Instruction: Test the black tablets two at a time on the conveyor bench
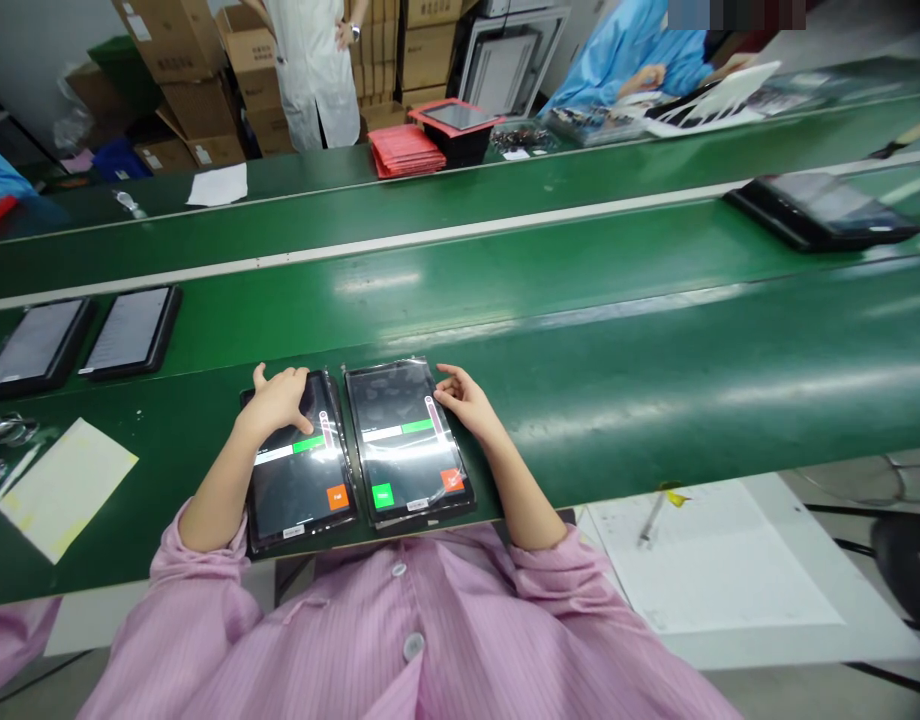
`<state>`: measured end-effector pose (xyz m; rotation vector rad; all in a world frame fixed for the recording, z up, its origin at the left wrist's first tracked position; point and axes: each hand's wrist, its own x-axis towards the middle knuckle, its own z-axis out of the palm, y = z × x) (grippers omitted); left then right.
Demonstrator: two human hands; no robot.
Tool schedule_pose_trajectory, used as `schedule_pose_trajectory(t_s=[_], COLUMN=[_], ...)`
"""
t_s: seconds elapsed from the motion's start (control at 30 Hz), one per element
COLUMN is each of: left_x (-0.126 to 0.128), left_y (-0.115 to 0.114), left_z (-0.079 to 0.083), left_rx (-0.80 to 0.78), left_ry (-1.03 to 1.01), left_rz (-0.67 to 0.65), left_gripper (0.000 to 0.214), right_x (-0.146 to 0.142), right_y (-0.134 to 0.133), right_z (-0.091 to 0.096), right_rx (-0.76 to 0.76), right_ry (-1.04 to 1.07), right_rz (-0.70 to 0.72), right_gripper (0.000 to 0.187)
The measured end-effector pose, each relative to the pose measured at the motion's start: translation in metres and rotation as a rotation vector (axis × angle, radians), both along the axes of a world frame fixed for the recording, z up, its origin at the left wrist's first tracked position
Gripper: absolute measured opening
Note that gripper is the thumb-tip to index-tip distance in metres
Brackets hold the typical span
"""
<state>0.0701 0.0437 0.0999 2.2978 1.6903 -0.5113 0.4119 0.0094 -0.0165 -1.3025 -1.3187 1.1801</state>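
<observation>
Two tablets lie side by side on the green bench in front of me, screens up and lit. Over the upper part of the left tablet (pixel 295 500) rests my left hand (pixel 281 403), fingers spread and thumb stretched across the screen. The right tablet (pixel 400 450) shows a green button and an orange one along its bottom, and its edge has clear film on it. My right hand (pixel 464 398) is beside that tablet's upper right edge, fingers loosely bent and apart, nothing held. Whether its fingertips touch the edge I cannot tell.
More tablets (pixel 130 330) lie at the left, and a blurred black tablet stack (pixel 824 212) at the right. A yellowish sheet (pixel 66 490) is on the bench. Red sleeves (pixel 406 150) sit across the belt. A person in white (pixel 314 75) stands behind; another in blue (pixel 617 50) sits.
</observation>
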Motion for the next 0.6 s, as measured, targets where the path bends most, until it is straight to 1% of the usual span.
schedule_pose_trajectory(t_s=[0.07,0.1,0.17,0.2,0.23,0.27,0.33,0.4,0.43,0.5,0.6], left_x=[0.002,0.002,0.001,-0.002,-0.007,-0.014,-0.036,-0.061,-0.074,-0.093,-0.105], left_y=[-0.001,-0.002,-0.008,-0.013,-0.021,-0.03,-0.054,-0.081,-0.095,-0.12,-0.145], left_z=[-0.003,-0.003,-0.003,-0.003,-0.001,0.0,0.003,0.004,0.004,0.0,-0.007], left_rx=[-0.013,-0.013,0.028,0.07,0.118,0.16,0.189,0.152,0.126,0.077,0.006], left_ry=[-0.013,-0.024,-0.053,-0.074,-0.101,-0.137,-0.238,-0.338,-0.377,-0.432,-0.478], left_rz=[0.009,0.018,0.038,0.047,0.062,0.086,0.159,0.233,0.253,0.259,0.238], left_gripper=[0.092,0.096,0.104,0.107,0.107,0.105,0.096,0.088,0.086,0.083,0.084], right_x=[-0.002,-0.004,-0.009,-0.013,-0.017,-0.02,-0.029,-0.037,-0.041,-0.048,-0.054], right_y=[0.0,-0.002,-0.012,-0.02,-0.03,-0.042,-0.069,-0.094,-0.104,-0.117,-0.121], right_z=[0.002,0.005,0.016,0.023,0.032,0.04,0.055,0.062,0.064,0.062,0.056], right_rx=[0.02,0.052,0.18,0.264,0.347,0.419,0.52,0.599,0.638,0.705,0.759], right_ry=[-0.047,-0.094,-0.236,-0.32,-0.404,-0.481,-0.616,-0.726,-0.767,-0.808,-0.809], right_rz=[-0.028,-0.064,-0.133,-0.137,-0.101,-0.022,0.202,0.409,0.48,0.563,0.632], right_gripper=[0.056,0.056,0.051,0.047,0.041,0.036,0.03,0.03,0.032,0.037,0.037])
